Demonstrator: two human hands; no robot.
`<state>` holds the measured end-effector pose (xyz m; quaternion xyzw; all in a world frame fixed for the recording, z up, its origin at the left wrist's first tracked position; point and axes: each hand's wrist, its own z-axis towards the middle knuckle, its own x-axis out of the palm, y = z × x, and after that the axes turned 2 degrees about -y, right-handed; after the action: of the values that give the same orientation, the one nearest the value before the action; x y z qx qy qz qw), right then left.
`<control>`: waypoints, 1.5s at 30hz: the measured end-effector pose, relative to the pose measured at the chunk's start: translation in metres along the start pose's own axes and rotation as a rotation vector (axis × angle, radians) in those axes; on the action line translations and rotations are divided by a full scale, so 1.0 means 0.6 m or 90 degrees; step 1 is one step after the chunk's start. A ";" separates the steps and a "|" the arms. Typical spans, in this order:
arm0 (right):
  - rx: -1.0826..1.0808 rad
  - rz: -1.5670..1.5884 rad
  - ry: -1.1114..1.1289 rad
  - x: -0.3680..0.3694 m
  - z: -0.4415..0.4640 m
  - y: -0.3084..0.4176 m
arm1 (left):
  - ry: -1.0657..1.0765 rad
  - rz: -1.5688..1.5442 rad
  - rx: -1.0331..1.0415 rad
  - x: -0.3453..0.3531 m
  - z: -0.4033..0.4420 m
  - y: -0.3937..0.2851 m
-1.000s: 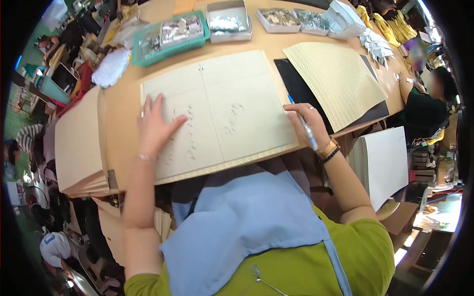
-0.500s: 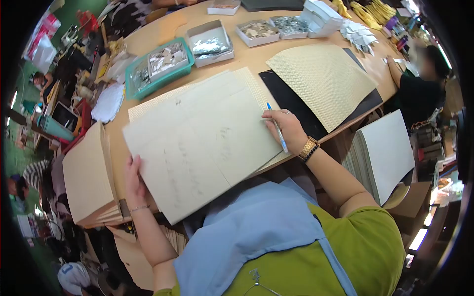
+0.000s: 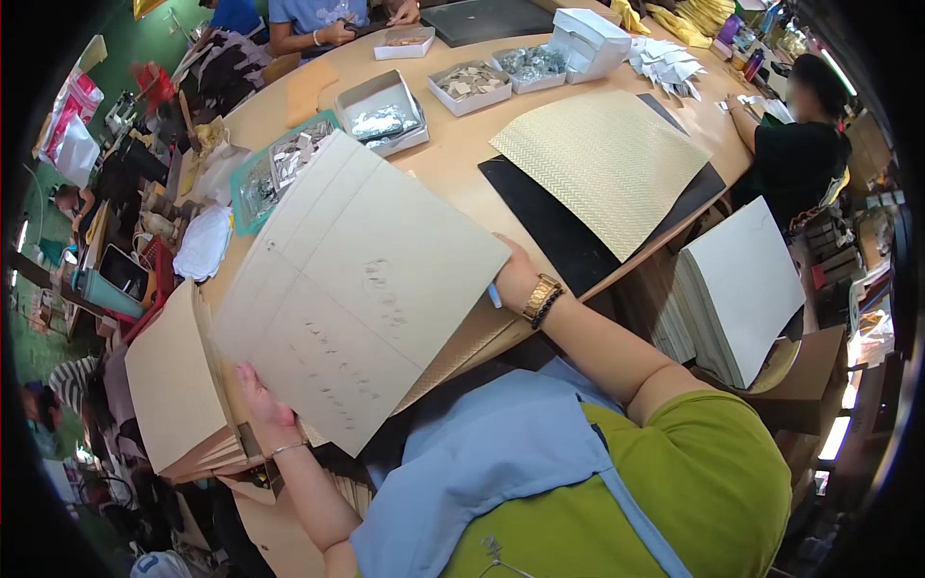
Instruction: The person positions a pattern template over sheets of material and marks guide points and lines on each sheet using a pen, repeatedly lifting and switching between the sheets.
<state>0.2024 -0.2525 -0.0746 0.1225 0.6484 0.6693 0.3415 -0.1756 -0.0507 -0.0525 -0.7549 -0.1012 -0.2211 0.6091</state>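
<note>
A large pale cardboard sheet point(image 3: 337, 279) with ruled lines and handwriting is tilted up over the table. My left hand point(image 3: 265, 397) grips its lower left edge, fingers partly hidden by the sheet. At the right corner, my right hand point(image 3: 517, 275) holds the sheet, its fingertips out of sight behind it. A blue pen point(image 3: 494, 295) is tucked in that same hand, only its end showing. Under the raised sheet lies a woven-textured cream sheet point(image 3: 453, 358), mostly covered.
A second woven cream sheet point(image 3: 607, 164) rests on a black board point(image 3: 540, 226). Behind stand white boxes point(image 3: 469, 89) of small pieces and a teal tray point(image 3: 252, 197). Stacked sheets flank me on the left point(image 3: 173, 385) and right point(image 3: 747, 289). A co-worker point(image 3: 795, 144) sits at right.
The cardboard sheet has been lifted and tilted, uncovering part of the woven sheet below. My right hand has shifted left and now grips the sheet's corner with the pen still in it.
</note>
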 end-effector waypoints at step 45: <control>-0.119 0.406 -0.265 -0.200 0.025 0.164 | -0.238 1.352 -0.041 -0.005 0.059 -0.195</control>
<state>0.2705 -0.3071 0.0544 0.4195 0.4308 0.7587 0.2505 -0.2204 0.0117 0.0429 -0.4943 0.5200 0.5368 0.4440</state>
